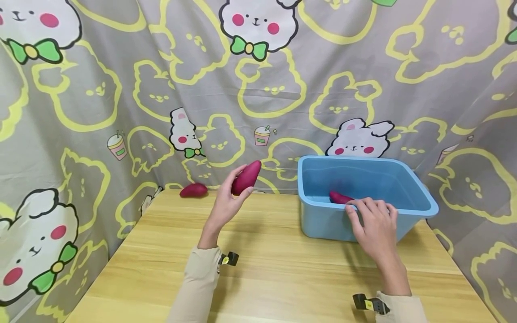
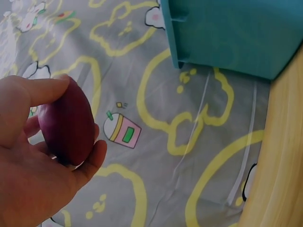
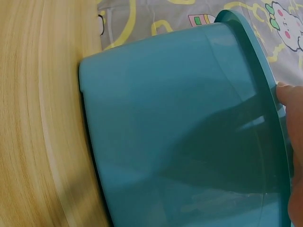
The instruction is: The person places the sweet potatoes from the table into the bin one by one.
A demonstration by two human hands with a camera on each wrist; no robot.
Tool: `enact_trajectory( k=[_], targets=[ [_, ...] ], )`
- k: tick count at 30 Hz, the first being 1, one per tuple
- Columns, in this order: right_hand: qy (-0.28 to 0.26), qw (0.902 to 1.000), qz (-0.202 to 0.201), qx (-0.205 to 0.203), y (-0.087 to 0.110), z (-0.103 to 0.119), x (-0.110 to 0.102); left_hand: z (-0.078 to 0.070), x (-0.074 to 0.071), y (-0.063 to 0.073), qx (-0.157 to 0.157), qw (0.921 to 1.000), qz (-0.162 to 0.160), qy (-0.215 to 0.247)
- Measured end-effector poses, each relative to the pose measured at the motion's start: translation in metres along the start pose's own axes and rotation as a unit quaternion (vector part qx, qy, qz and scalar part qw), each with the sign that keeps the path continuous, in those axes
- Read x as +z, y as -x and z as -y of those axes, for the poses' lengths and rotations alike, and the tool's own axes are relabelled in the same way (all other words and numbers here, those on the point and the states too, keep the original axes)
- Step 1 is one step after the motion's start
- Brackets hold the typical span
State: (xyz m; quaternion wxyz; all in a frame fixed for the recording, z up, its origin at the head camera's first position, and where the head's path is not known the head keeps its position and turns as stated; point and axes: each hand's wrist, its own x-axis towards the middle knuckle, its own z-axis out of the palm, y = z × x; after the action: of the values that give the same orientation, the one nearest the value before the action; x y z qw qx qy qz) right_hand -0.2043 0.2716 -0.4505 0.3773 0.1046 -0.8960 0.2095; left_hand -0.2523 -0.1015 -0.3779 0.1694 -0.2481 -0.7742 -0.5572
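Observation:
My left hand (image 1: 228, 202) holds a purple sweet potato (image 1: 247, 177) above the table, thumb on one side and fingers on the other. The left wrist view shows that sweet potato (image 2: 68, 123) standing nearly upright in the grip. My right hand (image 1: 373, 226) grips the front rim of a blue plastic bin (image 1: 331, 222), fingers bent over the edge. In the right wrist view the thumb (image 3: 285, 92) lies against the rim. Inside the bin, close to those fingers, shows another sweet potato (image 1: 340, 197), partly hidden by the rim. A further sweet potato (image 1: 194, 190) lies at the table's back left.
The bin stands at the back right of a wooden table (image 1: 278, 264), near its right edge. A grey curtain (image 1: 282, 130) with yellow outlines and white cartoon animals hangs right behind the table and along both sides.

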Motion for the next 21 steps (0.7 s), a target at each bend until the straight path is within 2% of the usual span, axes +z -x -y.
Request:
enact_trajectory(
  k=[13,21],
  targets=[
    [-0.003,1.0,-0.005,-0.002,0.001,-0.001,0.0,-0.011,0.01,-0.005,-0.006,0.9999,0.011,-0.004],
    [-0.007,0.9998,-0.013,-0.016,-0.001,-0.001,0.001,-0.011,0.014,-0.01,0.024,0.9996,0.012,0.001]
  ],
)
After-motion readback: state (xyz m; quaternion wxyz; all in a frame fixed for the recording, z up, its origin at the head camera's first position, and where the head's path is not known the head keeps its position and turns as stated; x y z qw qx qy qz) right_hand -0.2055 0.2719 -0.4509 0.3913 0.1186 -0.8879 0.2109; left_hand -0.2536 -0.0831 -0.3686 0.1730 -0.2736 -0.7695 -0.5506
